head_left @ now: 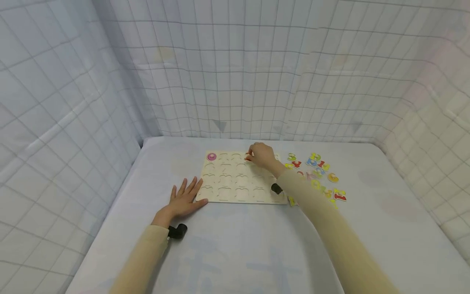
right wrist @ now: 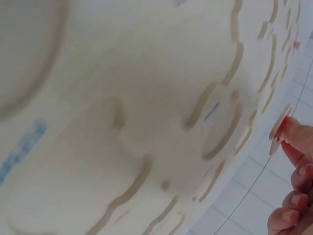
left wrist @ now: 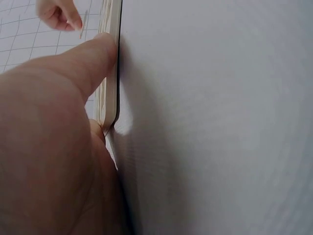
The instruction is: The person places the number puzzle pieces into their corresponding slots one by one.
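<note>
R hand (head_left: 261, 156) pinches thin red piece (right wrist: 280, 122) at far side of board (head_left: 235, 171); prob. light, stiff wood, best held by edges. L hand (head_left: 182, 201), fingers spread, touches near-left corner.

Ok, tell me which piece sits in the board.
The round purple piece, in the board's far left corner; a red piece is pinched in the right hand, and other visible pieces lie loose to the right.

Red "1" on loose piece (head_left: 340, 197); board (head_left: 233, 173) print illegible.
</note>
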Demonstrator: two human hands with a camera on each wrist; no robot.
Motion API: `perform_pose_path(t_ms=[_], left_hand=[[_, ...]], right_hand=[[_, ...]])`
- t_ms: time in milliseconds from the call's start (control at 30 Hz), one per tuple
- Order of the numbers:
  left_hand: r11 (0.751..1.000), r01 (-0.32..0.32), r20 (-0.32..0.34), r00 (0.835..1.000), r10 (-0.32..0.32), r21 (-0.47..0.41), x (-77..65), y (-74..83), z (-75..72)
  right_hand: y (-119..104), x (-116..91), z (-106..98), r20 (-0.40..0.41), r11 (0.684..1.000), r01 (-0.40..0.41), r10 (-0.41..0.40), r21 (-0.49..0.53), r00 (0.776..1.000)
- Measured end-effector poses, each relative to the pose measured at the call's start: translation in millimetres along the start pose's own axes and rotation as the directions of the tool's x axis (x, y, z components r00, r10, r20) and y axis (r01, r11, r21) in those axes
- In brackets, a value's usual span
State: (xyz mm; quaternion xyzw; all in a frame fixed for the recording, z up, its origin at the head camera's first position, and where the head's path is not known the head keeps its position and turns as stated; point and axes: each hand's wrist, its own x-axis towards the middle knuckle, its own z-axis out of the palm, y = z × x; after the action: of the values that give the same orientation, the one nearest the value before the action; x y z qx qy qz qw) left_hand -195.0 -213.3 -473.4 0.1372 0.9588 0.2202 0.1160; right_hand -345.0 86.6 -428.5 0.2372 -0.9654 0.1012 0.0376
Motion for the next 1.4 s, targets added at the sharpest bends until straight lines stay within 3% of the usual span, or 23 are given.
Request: perform_pose_path(t_ms=[200, 400, 700, 1067, 1400], left_hand=[[1.0, 0.0, -0.001, 1.0, 0.0, 0.011, 0.2, -0.8, 0.0], [1.0, -0.014, -0.005, 1.0, 0.014, 0.009, -1.4, 0.3, 0.1], [1.0, -0.008, -0.005, 1.0, 0.008, 0.002, 0.8, -2.0, 6.0], [1.0, -0.008, -0.01, 1.0, 0.008, -0.004, -4.4, 0.8, 3.1], [1.0, 0.003, -0.01, 1.0, -0.003, 0.015, -3.2, 2.4, -0.1]], right_hand=[[-33.3, 22.2, 9.0, 0.046, 1.0, 0.026, -0.026, -0.004, 0.999], [-50.2, 37.6, 20.9, 0.081, 1.0, 0.003, -0.005, 0.024, 0.997], [-56.9, 45.2, 35.4, 0.076, 0.988, -0.09, 0.081, 0.124, 0.994], [-69.1, 48.8, 33.2, 0.088, 0.987, -0.058, 0.045, 0.151, 0.995], [-75.1, 51.2, 32.6, 0.098, 0.989, -0.088, 0.077, 0.117, 0.992]])
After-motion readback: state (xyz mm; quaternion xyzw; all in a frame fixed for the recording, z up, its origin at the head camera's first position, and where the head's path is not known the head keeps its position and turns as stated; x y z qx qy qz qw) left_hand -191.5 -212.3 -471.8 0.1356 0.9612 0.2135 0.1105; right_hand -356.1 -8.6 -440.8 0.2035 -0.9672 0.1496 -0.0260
